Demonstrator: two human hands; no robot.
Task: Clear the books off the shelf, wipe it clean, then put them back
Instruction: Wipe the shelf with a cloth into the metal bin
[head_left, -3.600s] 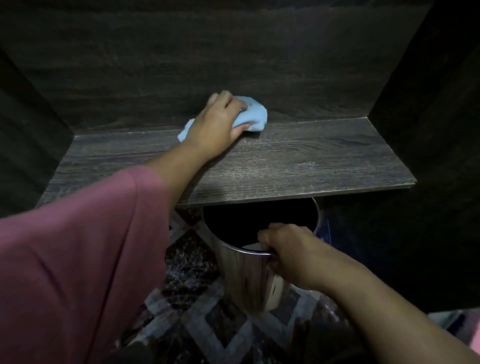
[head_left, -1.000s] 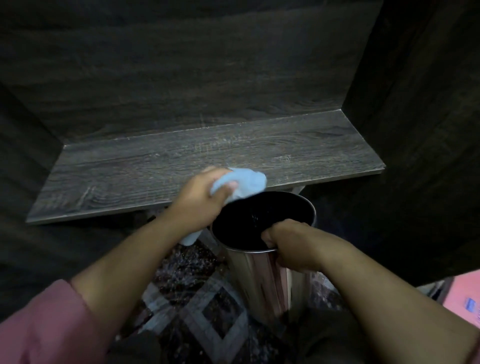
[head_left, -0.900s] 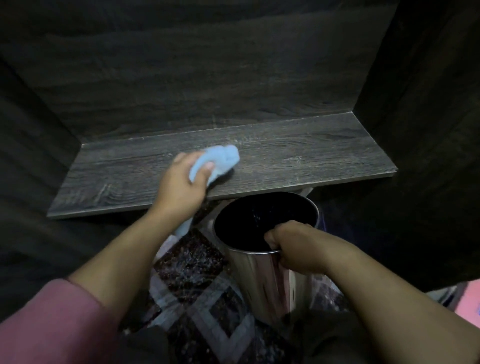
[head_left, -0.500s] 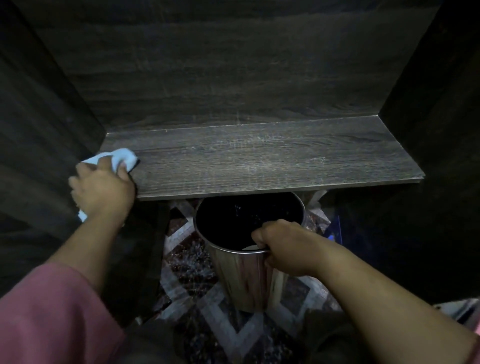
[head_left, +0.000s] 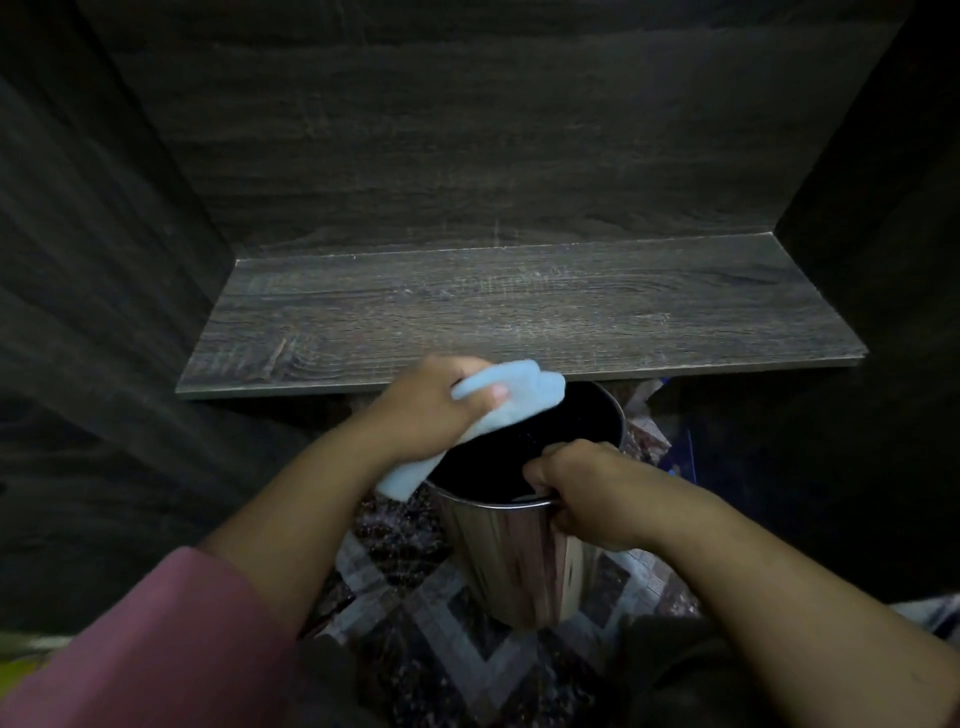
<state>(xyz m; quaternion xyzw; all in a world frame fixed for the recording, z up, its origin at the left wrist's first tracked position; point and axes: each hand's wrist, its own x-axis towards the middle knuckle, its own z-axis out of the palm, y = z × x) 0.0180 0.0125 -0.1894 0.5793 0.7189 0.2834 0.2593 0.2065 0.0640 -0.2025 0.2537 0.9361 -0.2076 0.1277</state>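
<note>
The dark wood-grain shelf lies bare in front of me, with no books in view. My left hand grips a light blue cloth at the shelf's front edge, right over the open mouth of a shiny metal bin. The cloth's tail hangs down past the bin's left rim. My right hand grips the bin's near rim and holds it just below the shelf edge.
Dark wooden side walls and a back panel box in the shelf. Below lies a patterned floor covering with grey and dark diamonds. My pink sleeve fills the lower left.
My left hand has swept the cloth from the shelf's left end rightward along the front edge to above the bin. My right hand has kept its grip on the bin's rim.
</note>
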